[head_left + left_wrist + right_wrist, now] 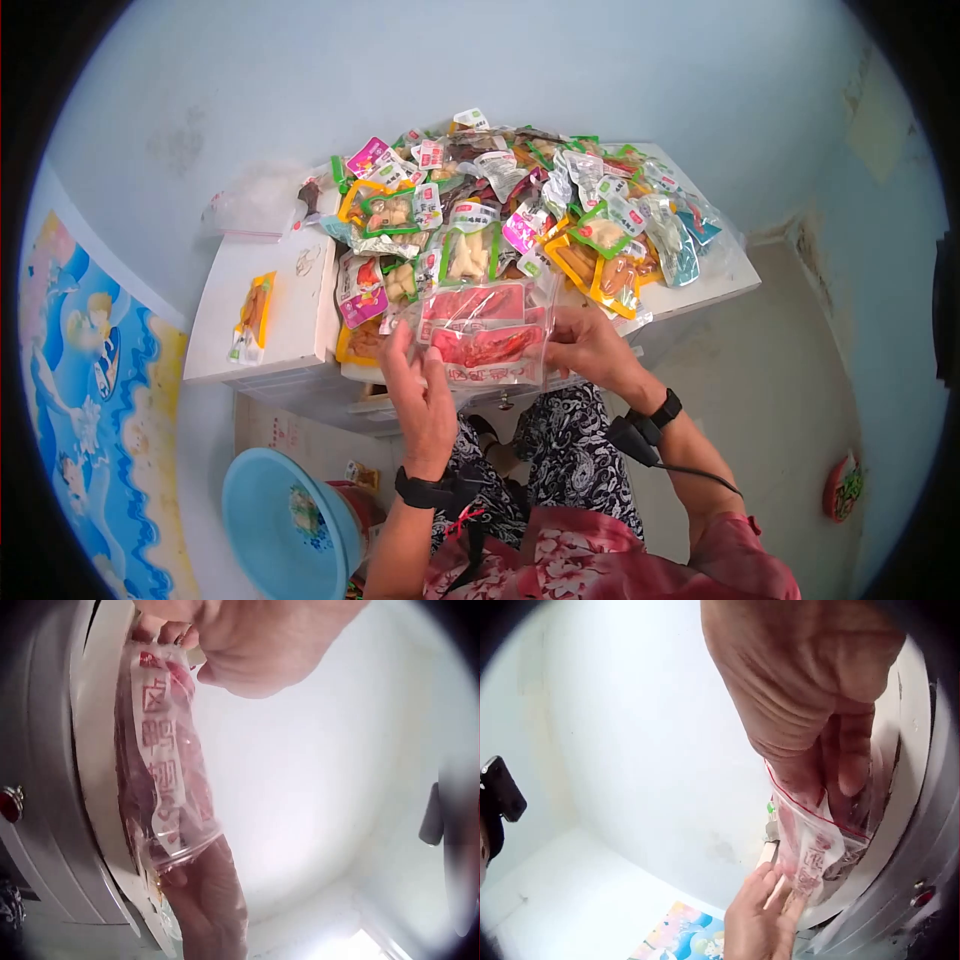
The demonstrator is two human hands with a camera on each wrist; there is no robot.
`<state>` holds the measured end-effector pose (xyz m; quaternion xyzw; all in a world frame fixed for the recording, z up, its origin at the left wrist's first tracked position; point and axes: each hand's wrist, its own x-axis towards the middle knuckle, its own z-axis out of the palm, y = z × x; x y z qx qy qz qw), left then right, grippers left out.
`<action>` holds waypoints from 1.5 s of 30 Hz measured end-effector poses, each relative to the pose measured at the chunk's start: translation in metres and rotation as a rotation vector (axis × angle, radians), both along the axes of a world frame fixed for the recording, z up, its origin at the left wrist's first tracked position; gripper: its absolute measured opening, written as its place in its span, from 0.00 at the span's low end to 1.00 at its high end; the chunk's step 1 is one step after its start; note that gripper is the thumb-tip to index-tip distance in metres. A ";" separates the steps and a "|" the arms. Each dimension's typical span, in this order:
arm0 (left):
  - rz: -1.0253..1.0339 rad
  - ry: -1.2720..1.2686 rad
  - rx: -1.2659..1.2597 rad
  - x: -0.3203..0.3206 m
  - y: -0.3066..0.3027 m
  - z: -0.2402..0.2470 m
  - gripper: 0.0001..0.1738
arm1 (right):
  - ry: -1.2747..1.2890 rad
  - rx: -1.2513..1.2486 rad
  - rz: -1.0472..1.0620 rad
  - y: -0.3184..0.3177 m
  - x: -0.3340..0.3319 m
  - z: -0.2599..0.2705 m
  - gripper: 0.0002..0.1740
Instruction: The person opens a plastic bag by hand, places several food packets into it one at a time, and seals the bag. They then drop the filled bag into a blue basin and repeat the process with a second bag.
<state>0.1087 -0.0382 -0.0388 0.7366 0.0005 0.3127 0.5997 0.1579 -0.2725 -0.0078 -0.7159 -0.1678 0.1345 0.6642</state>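
Note:
A clear zip bag (pixel 490 374) with red-printed packets (pixel 484 346) inside is held between both hands, over the near edge of the table. My left hand (pixel 422 405) grips the bag's left end, its thumb in front of the plastic. At the other end, my right hand (pixel 598 350) holds the bag by its mouth. In the right wrist view, the red zip line (pixel 799 796) crosses by the right fingers, with fingertips partly hidden by plastic. Just beyond the bag lies a large heap of sealed snack packets (pixel 470 255) in green, yellow, purple and silver.
One yellow packet (pixel 254 315) lies apart on the white tabletop (pixel 215 345) at left. Clear plastic bags (pixel 255 205) sit behind it against the wall. On the floor at lower left stands a blue basin (pixel 255 520). Drawers with a red knob (pixel 10 806) front the table.

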 end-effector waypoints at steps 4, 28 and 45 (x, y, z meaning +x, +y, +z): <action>-0.025 0.078 0.070 -0.007 -0.007 0.002 0.25 | 0.032 -0.122 0.021 0.009 0.001 0.012 0.10; 0.050 0.100 0.229 -0.008 -0.008 0.006 0.17 | -0.104 0.296 -0.404 0.034 -0.024 -0.029 0.45; -0.210 -0.086 0.240 -0.014 -0.019 0.014 0.21 | -0.991 -0.225 -0.040 0.048 0.003 0.097 0.32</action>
